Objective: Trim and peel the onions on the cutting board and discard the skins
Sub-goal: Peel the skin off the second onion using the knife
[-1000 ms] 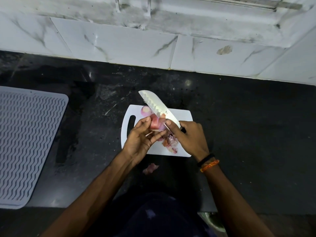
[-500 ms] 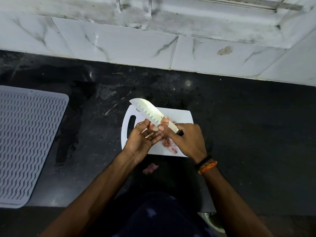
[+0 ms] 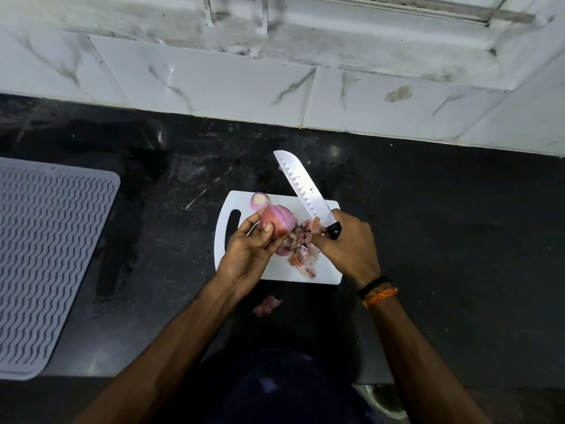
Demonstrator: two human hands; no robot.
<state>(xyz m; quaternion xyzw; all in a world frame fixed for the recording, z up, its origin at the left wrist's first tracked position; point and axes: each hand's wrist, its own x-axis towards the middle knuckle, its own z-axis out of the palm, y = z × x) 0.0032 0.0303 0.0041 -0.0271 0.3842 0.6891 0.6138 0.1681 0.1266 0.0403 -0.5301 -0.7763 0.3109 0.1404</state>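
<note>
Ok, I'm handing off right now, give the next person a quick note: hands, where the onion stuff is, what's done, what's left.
Left hand holds a partly peeled onion above the cutting board.
Right hand grips the knife, blade pointing up and away, and pinches a strip of skin.
A second onion, top trimmed, sits at the board's far left corner.
Loose skins are piled mid-board; one scrap lies on the counter near the person.
Left: finish peeling, discard all skins.

Over a white board [image 3: 272, 270] strewn with skins [image 3: 301, 250], the left hand [image 3: 247, 250] holds an onion [image 3: 279, 220] while the right hand [image 3: 351, 243] grips a knife [image 3: 301, 186], blade angled up and away.
</note>
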